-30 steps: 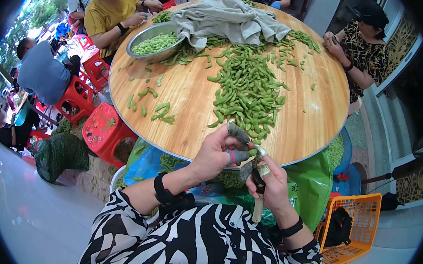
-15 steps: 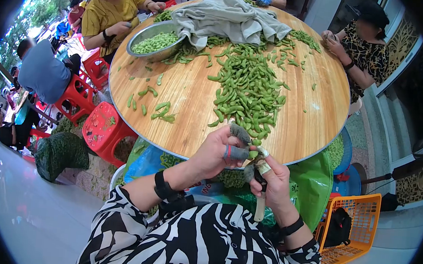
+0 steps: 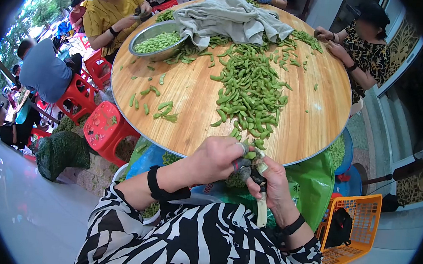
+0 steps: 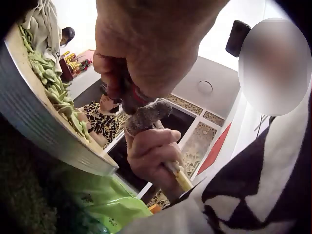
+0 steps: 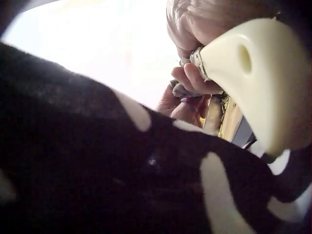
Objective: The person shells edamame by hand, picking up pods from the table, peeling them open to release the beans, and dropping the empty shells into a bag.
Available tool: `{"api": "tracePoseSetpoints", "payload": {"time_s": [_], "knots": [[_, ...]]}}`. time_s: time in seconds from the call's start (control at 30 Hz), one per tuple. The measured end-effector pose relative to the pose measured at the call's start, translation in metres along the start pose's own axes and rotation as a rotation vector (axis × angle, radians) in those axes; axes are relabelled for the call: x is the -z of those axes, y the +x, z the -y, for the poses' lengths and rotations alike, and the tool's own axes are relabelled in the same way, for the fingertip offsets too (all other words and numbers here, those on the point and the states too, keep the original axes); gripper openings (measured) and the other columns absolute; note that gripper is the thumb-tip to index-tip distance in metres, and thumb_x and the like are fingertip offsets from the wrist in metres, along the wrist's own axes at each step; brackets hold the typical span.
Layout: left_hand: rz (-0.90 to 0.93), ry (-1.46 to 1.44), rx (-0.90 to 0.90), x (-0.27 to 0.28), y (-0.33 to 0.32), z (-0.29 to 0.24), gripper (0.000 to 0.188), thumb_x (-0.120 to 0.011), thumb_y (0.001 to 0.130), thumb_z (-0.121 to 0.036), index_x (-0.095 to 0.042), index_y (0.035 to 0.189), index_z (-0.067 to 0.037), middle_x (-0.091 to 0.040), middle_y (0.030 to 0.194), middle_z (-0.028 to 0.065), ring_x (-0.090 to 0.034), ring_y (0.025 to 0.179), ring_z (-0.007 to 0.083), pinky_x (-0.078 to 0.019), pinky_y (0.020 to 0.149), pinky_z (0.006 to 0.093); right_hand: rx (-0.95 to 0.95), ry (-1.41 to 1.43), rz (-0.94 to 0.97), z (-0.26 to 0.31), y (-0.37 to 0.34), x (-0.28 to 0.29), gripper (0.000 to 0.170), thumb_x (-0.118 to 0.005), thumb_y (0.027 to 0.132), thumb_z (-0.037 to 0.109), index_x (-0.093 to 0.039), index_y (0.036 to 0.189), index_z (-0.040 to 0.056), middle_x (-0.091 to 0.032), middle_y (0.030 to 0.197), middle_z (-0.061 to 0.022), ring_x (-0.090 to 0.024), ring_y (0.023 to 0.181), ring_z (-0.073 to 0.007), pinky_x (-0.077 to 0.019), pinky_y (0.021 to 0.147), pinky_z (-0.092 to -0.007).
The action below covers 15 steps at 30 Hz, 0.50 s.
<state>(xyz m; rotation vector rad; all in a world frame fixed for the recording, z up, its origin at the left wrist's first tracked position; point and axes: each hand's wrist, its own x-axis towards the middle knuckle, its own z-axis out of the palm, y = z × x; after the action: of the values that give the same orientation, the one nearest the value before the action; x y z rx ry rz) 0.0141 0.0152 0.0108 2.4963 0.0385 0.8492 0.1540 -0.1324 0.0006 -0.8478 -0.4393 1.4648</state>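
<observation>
Green pod (image 3: 250,155) between both hands, by near edge of round table (image 3: 172,131). Left hand (image 3: 214,157) now rolled over, back upward, fingers curled in, pinching pod; grey finger covers (image 3: 240,163) showed more before. Right hand (image 3: 273,182) still grips pale-handled tool (image 3: 262,213), handle pointing toward patterned shirt (image 3: 213,241).

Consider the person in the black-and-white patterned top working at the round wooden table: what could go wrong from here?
The left hand works right against the pale-handled tool in the right hand, so a slip might nick its fingers.

The heap of green pods reaches close to the table's near edge; a bump could send some over.

The grey cloth lies against the round metal bowl; a tug might shift it.
</observation>
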Motion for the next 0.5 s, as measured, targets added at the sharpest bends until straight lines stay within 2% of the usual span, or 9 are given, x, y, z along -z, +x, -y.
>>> {"api": "tracePoseSetpoints", "payload": {"time_s": [0.03,0.1,0.13,0.2,0.23,0.3,0.43,0.5], "knots": [[-0.001,0.0,0.003,0.0,0.0,0.001,0.029,-0.069,0.072,-0.002,-0.065,0.1,0.0,-0.057,0.07,0.0126,-0.058,0.062,0.0316,-0.0464,0.055,0.0358,-0.003,0.0,0.001,0.0,-0.001,-0.001,0.038,-0.042,0.098,0.013,-0.046,0.135,0.0062,-0.051,0.062,-0.0083,-0.042,0.043,-0.0107,-0.0326,0.037,-0.02],[0.04,-0.217,0.168,0.001,0.001,0.003,0.024,-0.068,0.079,-0.008,-0.066,0.101,0.001,-0.06,0.07,0.0107,-0.061,0.06,0.0235,-0.0454,0.054,0.0314,0.028,-0.027,0.004,0.001,-0.001,-0.002,0.035,-0.045,0.097,0.011,-0.05,0.131,0.0037,-0.055,0.069,-0.0096,-0.045,0.044,-0.0112,-0.0338,0.037,-0.0203],[0.039,-0.215,0.168,0.002,0.001,0.003,0.024,-0.068,0.079,-0.008,-0.066,0.101,0.001,-0.06,0.07,0.0107,-0.061,0.06,0.0235,-0.0454,0.054,0.0314,0.028,-0.028,0.006,0.0,0.0,-0.002,0.035,-0.045,0.097,0.011,-0.05,0.131,0.0037,-0.055,0.069,-0.0096,-0.045,0.044,-0.0112,-0.0338,0.037,-0.0203],[0.116,-0.557,0.531,0.004,0.001,0.001,0.022,-0.068,0.085,-0.015,-0.067,0.102,0.0,-0.062,0.069,0.0056,-0.061,0.062,0.0127,-0.0445,0.054,0.025,0.132,-0.15,-0.081,-0.003,0.0,-0.001,0.033,-0.046,0.096,0.01,-0.052,0.127,0.0007,-0.058,0.075,-0.0084,-0.048,0.046,-0.0108,-0.0349,0.038,-0.0201],[0.115,-0.558,0.532,0.004,0.003,-0.001,0.022,-0.068,0.085,-0.015,-0.067,0.102,0.0,-0.062,0.069,0.0056,-0.061,0.062,0.0127,-0.0445,0.054,0.025,0.13,-0.152,-0.081,-0.003,-0.001,0.0,0.033,-0.046,0.096,0.01,-0.052,0.127,0.0007,-0.058,0.075,-0.0084,-0.048,0.046,-0.0108,-0.0349,0.038,-0.0201],[0.103,-0.986,0.847,0.002,0.006,-0.004,0.017,-0.068,0.086,-0.016,-0.068,0.094,-0.002,-0.059,0.065,-0.0002,-0.056,0.058,0.0048,-0.0404,0.049,0.0205,0.15,-0.312,-0.053,0.001,-0.002,0.005,0.032,-0.05,0.095,0.01,-0.053,0.124,-0.0015,-0.06,0.08,-0.0067,-0.049,0.049,-0.0087,-0.0348,0.04,-0.0195],[0.168,-1.165,0.977,0.003,0.007,0.001,0.012,-0.068,0.085,-0.016,-0.066,0.086,-0.004,-0.056,0.06,-0.0015,-0.05,0.049,0.0037,-0.0338,0.042,0.018,0.236,-0.479,-0.099,0.004,0.002,0.005,0.03,-0.057,0.091,0.009,-0.055,0.119,-0.0013,-0.058,0.074,-0.0022,-0.046,0.048,-0.0055,-0.033,0.041,-0.0188],[0.172,-1.382,1.003,-0.005,0.002,0.004,0.013,-0.068,0.085,-0.016,-0.064,0.082,-0.004,-0.053,0.056,-0.0019,-0.043,0.042,0.0029,-0.0274,0.037,0.0184,0.319,-0.547,-0.153,0.01,0.011,0.006,0.026,-0.064,0.087,0.008,-0.057,0.111,-0.0003,-0.054,0.07,0.0015,-0.043,0.048,-0.0032,-0.031,0.042,-0.0188]]}}
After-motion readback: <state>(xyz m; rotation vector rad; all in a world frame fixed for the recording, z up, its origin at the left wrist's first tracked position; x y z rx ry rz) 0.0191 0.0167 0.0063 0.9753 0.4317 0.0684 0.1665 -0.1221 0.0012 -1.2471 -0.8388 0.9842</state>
